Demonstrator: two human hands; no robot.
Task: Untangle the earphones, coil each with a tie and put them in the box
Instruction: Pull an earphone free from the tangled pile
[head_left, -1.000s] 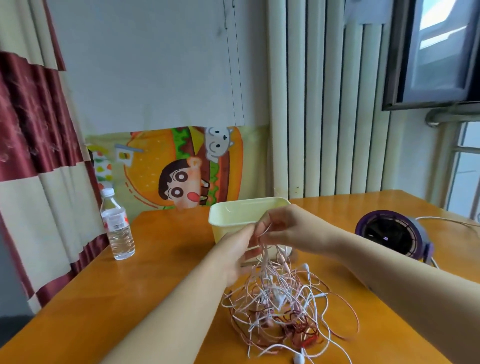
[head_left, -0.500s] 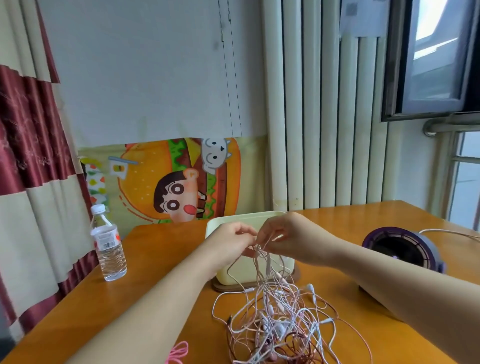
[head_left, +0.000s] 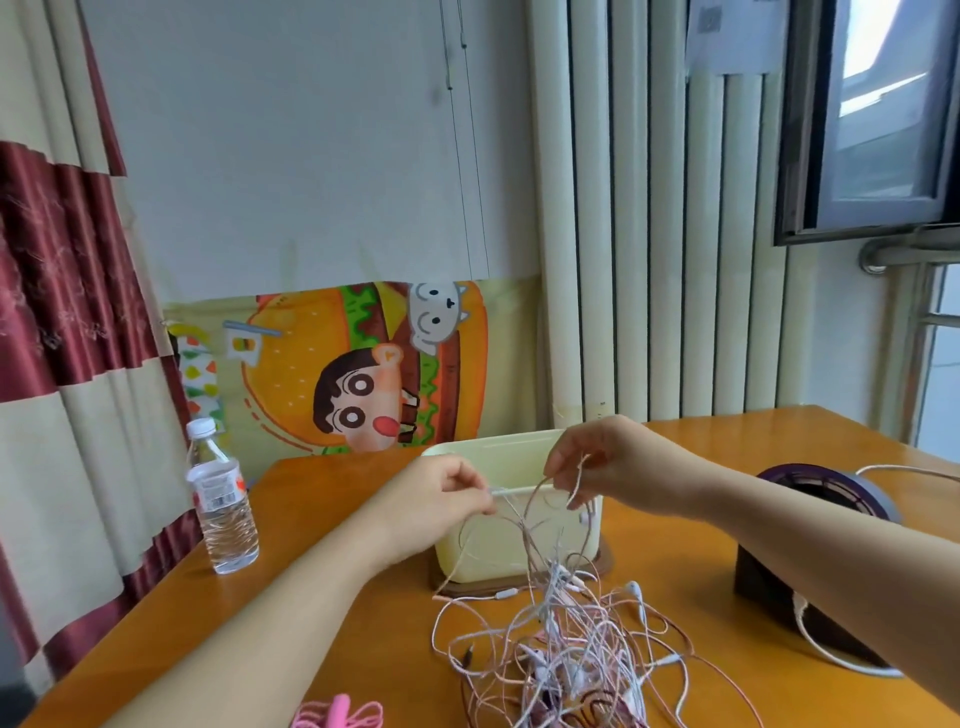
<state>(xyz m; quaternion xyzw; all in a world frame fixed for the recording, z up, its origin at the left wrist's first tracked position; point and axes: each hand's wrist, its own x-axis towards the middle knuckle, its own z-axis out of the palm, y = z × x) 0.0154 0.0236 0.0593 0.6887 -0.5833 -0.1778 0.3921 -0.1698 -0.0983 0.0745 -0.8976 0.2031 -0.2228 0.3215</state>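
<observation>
Both hands (head_left: 441, 493) pinch earphones (head_left: 566, 639) cords (seemingly one strand) before box (head_left: 519, 540)

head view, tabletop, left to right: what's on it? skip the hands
water bottle → pink ties → cream box → purple round device. The earphone tangle spreads in front of the box, so it is left out of the order.

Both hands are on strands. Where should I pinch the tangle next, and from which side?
Probably the loose loop on the left edge of the tangle: it lies flat on the table, apart from the dense knot. Come from above and the left with the left hand.
</observation>
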